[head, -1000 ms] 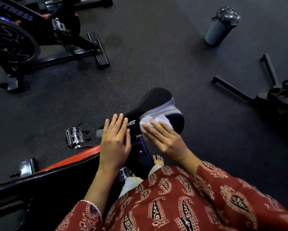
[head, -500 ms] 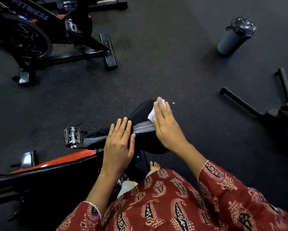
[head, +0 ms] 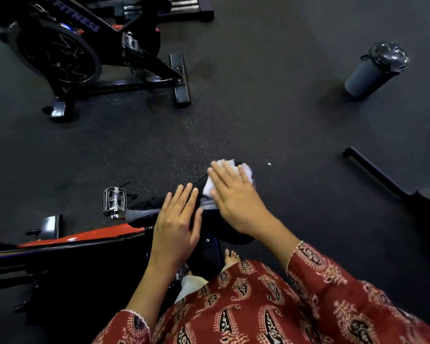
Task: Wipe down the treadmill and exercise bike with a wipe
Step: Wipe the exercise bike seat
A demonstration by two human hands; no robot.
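The exercise bike (head: 79, 238), black with a red bar, is standing at the lower left, and a second bike (head: 67, 53) is sitting well apart at the top left. On the near bike's saddle (head: 144, 214) the left hand (head: 176, 227) is resting flat with straight fingers. Just beside it, the right hand (head: 236, 199) is pressing the white wipe (head: 209, 187) against the saddle's far end under straight fingers (only the wipe's edges are showing).
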